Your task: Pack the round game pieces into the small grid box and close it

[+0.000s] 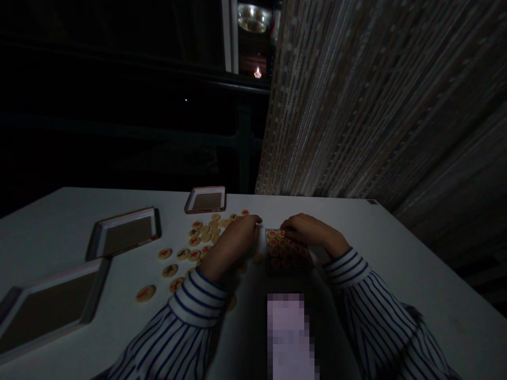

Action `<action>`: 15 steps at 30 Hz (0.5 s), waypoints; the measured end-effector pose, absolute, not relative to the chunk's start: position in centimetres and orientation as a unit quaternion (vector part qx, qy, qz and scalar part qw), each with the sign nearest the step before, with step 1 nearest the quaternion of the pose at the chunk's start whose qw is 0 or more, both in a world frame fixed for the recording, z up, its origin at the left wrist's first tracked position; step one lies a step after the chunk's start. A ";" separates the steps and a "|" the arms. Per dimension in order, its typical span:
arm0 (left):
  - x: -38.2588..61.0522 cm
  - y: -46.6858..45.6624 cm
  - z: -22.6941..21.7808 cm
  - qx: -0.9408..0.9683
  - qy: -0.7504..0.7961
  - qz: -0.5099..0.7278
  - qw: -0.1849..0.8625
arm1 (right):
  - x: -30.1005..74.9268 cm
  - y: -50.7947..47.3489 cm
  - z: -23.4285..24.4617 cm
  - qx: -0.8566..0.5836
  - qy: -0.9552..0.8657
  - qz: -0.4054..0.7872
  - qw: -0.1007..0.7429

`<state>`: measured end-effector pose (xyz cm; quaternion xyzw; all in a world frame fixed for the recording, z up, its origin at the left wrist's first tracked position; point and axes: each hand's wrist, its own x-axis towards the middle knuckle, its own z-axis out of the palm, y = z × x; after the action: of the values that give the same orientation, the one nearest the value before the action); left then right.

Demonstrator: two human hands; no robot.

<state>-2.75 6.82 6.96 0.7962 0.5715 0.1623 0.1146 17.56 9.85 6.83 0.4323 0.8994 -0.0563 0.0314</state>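
Note:
My left hand (233, 245) lies curled on the white table (59, 227) among several round wooden discs with red or dark markings (194, 243); whether its fingertips hold a disc is hidden in the dim light. My right hand (311, 232) rests on the far edge of a small clear box (287, 253) packed with red-marked discs, its fingers bent over the top row. Both arms wear blue-and-white striped sleeves. The loose discs spread left of the box.
Three shallow rectangular trays with dark insides sit on the table: a small one at the back (205, 199), one at the left (123, 231), and a large one at the near left (49, 306). A woven curtain (376, 105) hangs to the right.

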 end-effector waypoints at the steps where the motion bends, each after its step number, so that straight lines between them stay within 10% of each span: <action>1: -2.8 6.8 7.0 0.797 0.570 0.161 0.116 | 17.5 9.8 6.9 0.432 0.900 -0.057 0.033; 15: -2.6 6.8 7.2 0.797 0.570 0.161 0.115 | 17.4 10.1 6.5 0.410 0.910 -0.060 0.028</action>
<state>-2.63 6.75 7.23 0.7973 0.5702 0.1612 0.1148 17.44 10.08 6.49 0.4098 0.9097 -0.0600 0.0285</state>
